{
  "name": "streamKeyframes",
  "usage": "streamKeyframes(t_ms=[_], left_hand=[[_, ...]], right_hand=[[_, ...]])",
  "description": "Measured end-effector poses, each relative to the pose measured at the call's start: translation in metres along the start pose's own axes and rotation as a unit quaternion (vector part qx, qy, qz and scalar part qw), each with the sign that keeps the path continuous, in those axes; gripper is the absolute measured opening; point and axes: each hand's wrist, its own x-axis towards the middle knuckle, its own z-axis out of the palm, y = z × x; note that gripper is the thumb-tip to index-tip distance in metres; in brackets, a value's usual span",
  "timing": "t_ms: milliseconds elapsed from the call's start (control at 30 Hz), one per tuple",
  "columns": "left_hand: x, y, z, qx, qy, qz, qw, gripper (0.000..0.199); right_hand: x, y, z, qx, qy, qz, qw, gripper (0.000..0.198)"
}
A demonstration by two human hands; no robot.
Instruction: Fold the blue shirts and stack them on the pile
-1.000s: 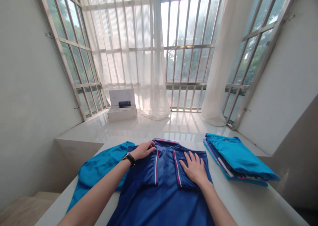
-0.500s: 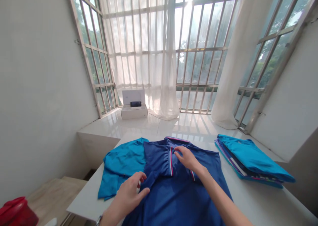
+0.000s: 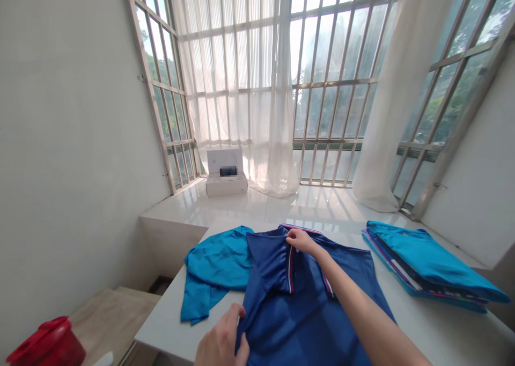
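Observation:
A navy polo shirt (image 3: 306,323) lies on the white table with its striped collar at the far end. Two bands with white and red stripes run across its upper part, one on each side. My right hand (image 3: 300,241) pinches the cloth at the top of the left striped band. Lower down, my left hand (image 3: 223,336) has its thumb and fingers closed around the shirt's left edge. Partly under the navy shirt, on its left, is a bright blue garment (image 3: 217,261).
A stack of folded clothes (image 3: 430,264) sits on the table's right side. On the window ledge stands an open white box (image 3: 226,185) before sheer curtains (image 3: 265,114) and barred windows. A red bucket-like thing (image 3: 48,342) is low at the left, beyond the table's edge.
My right hand has closed on the cloth by the striped band and lifted it slightly. My left hand has moved down and closed on the shirt's edge. The view has shifted a little left.

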Motion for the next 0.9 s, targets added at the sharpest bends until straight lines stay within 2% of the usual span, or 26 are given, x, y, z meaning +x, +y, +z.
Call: streamKeyframes(t_ms=[67,200,233,300,400,533,600,700,800,900], left_hand=[[-0.001,0.013,-0.001,-0.015,-0.023,0.02,0.999,0.038],[0.001,0.034,0.0,-0.005,-0.115,0.057,0.992,0.05],[0.004,0.038,-0.003,0.004,-0.117,0.068,0.991,0.051],[0.015,0.046,-0.012,0.028,-0.07,0.101,0.992,0.042],[0.051,0.058,-0.03,0.091,0.032,0.178,0.979,0.03],[0.113,0.081,-0.041,0.149,0.053,0.254,0.954,0.027],[0.135,0.093,-0.034,0.152,0.044,0.274,0.949,0.029],[0.151,0.104,-0.011,0.156,0.031,0.287,0.945,0.041],[0.155,0.097,0.013,0.137,0.029,0.29,0.947,0.053],[0.159,0.082,0.025,0.085,0.043,0.292,0.952,0.056]], right_hand=[[-0.001,0.003,-0.004,0.015,0.022,0.01,1.0,0.027],[-0.006,0.014,-0.006,0.048,0.061,0.029,0.997,0.025],[-0.008,0.017,-0.005,0.06,0.068,0.035,0.995,0.025],[-0.016,0.023,-0.002,0.088,0.076,0.045,0.992,0.028],[-0.033,0.031,0.003,0.139,0.069,0.051,0.987,0.043],[-0.061,0.031,0.012,0.208,0.041,0.045,0.976,0.051],[-0.072,0.026,0.019,0.23,0.022,0.047,0.972,0.049],[-0.081,0.018,0.029,0.232,0.007,0.056,0.971,0.04],[-0.084,0.015,0.036,0.206,0.027,0.057,0.977,0.029],[-0.09,0.013,0.034,0.165,0.064,0.04,0.983,0.024]])
